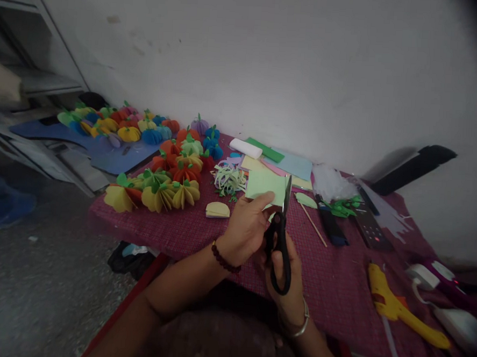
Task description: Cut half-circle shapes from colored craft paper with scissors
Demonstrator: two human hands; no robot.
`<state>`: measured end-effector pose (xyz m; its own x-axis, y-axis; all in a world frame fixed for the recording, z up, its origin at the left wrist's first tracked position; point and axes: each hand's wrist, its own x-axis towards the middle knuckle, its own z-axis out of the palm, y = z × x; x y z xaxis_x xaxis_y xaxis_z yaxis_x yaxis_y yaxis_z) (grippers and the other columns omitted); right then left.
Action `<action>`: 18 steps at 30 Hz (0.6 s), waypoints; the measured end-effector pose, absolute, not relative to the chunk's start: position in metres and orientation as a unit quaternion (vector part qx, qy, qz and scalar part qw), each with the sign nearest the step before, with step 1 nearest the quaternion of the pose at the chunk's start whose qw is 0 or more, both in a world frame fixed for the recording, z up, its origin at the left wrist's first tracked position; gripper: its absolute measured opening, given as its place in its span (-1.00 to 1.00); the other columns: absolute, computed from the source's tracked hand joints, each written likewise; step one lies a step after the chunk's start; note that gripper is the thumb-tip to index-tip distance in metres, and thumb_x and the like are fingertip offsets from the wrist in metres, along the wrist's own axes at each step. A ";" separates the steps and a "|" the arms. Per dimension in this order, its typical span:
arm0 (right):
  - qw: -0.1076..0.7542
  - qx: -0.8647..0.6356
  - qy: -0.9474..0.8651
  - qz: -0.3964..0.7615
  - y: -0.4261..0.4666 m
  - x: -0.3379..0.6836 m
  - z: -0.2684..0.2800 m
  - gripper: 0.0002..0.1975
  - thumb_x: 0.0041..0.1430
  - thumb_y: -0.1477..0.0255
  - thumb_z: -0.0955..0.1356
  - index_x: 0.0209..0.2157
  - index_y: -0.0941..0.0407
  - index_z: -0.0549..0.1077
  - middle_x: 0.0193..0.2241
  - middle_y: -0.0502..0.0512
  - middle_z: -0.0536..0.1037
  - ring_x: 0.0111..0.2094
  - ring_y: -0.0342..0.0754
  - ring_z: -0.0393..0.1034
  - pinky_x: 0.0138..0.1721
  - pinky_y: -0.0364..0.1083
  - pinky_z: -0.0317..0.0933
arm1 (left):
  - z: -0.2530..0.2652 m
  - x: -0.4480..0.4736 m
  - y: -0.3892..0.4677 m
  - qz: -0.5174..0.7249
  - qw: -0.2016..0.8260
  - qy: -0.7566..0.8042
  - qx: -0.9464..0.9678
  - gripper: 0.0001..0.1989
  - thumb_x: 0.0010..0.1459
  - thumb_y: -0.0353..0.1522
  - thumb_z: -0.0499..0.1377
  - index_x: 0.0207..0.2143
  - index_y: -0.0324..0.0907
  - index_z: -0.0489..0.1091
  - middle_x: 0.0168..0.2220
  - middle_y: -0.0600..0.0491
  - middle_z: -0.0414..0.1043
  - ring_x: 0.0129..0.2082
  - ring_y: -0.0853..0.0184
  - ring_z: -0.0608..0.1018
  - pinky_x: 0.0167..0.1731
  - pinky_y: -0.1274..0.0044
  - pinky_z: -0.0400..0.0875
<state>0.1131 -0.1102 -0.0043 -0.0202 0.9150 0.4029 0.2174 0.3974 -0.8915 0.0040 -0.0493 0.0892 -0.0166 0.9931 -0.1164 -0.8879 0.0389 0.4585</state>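
Note:
My left hand (247,225) pinches a light green sheet of paper (264,184) by its lower edge, thumb on top. In my right hand (287,273) is a pair of black-handled scissors (282,240), fingers through the loops and blades pointing up. The blades stand along the paper's right edge; whether they are cutting into it I cannot tell. Left of my left hand lies a small stack of pale yellow cut paper (217,210). Behind the hands is a heap of pale green paper strips (229,178).
Colourful folded-paper pumpkins (160,192) crowd the left of the table (138,226) and a blue board (114,160). Coloured sheets (291,163) and a white roll (246,147) lie at the back. Rightward are a thin stick (314,224), green paper leaves (344,206) and a yellow glue gun (396,306).

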 end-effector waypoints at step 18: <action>0.553 -0.427 -0.647 0.305 -0.115 0.117 -0.017 -0.44 0.41 0.21 0.22 0.38 -0.08 0.13 0.34 0.13 0.29 0.32 0.13 0.23 0.29 0.21 0.19 | 0.085 0.012 -0.061 0.653 0.700 0.242 0.161 -0.75 -0.23 -0.41 0.44 -0.49 -0.21 0.44 -0.47 0.15 0.52 -0.48 0.46 0.51 -0.33 0.57 0.37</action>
